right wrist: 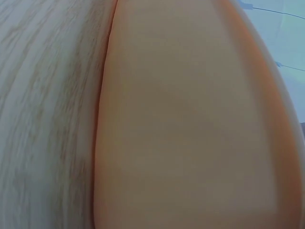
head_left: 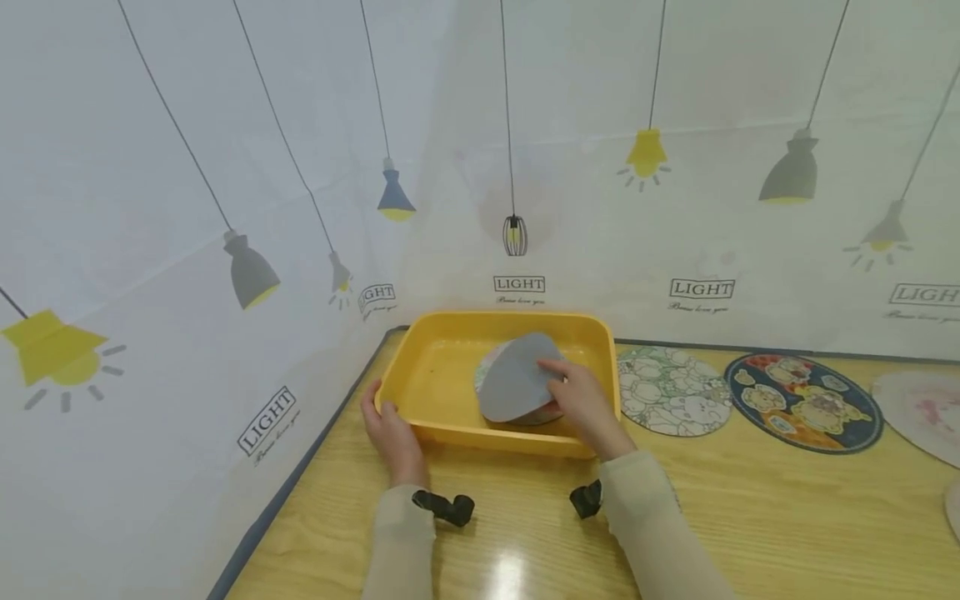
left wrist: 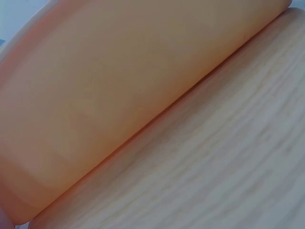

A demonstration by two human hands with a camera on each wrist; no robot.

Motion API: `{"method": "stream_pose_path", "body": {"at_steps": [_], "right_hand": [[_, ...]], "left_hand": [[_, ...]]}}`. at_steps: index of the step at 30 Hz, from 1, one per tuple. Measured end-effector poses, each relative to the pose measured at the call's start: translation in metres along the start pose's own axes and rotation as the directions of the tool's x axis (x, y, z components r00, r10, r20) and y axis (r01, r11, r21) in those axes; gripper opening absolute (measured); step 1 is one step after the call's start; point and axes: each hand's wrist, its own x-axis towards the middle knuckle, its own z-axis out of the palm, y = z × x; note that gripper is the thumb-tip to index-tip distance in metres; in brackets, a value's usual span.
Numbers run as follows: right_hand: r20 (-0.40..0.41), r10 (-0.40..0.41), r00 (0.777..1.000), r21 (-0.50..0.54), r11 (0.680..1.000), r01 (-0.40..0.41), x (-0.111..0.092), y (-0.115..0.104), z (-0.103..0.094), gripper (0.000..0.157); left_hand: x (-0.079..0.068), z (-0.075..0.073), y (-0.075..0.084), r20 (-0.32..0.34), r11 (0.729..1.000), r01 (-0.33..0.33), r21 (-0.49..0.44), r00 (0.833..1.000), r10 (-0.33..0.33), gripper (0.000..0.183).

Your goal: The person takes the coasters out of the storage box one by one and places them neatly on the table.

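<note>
A yellow rectangular tray [head_left: 487, 439] sits on the table in the corner. My left hand [head_left: 393, 442] grips its front left corner, with the thumb over the rim. Over the tray's inside, my right hand [head_left: 583, 402] pinches a round mat [head_left: 513, 385] by its right side. That mat shows its plain grey face and is tilted and slightly bent. Under it, part of a printed round mat [head_left: 482, 372] shows on the tray floor; the rest is hidden. Both wrist views show mainly the tray's outer wall [left wrist: 119, 86] [right wrist: 186, 119], with no clear view of the fingers.
To the right of the tray lie a green-and-white patterned round mat [head_left: 675, 392], a dark blue one with food pictures [head_left: 806, 404] and a pale pink-printed one [head_left: 922, 408]. A white sheet [head_left: 585, 250] printed with lamps stands behind and at left.
</note>
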Motion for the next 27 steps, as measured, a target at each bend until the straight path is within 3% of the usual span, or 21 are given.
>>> {"method": "stream_pose_path", "body": {"at_steps": [8, 17, 27], "right_hand": [[0.004, -0.030, 1.000, -0.030, 0.999, 0.031, -0.0032, -0.0026, -0.0021, 0.045], [-0.056, -0.052, 0.997, -0.098, 0.994, 0.046, -0.0032, -0.0032, -0.0040, 0.046], [-0.112, -0.125, 0.986, -0.048, 0.992, 0.120, -0.0078, -0.0056, -0.0093, 0.046]], "left_hand": [[0.0008, 0.0011, -0.0012, -0.010, 1.000, -0.006, 0.000, 1.000, 0.006, 0.046], [0.0007, 0.0013, -0.0024, -0.012, 1.000, -0.005, -0.012, 1.000, 0.005, 0.045], [-0.0006, 0.0031, 0.0001, -0.015, 1.000, -0.017, -0.006, 1.000, 0.017, 0.043]]}}
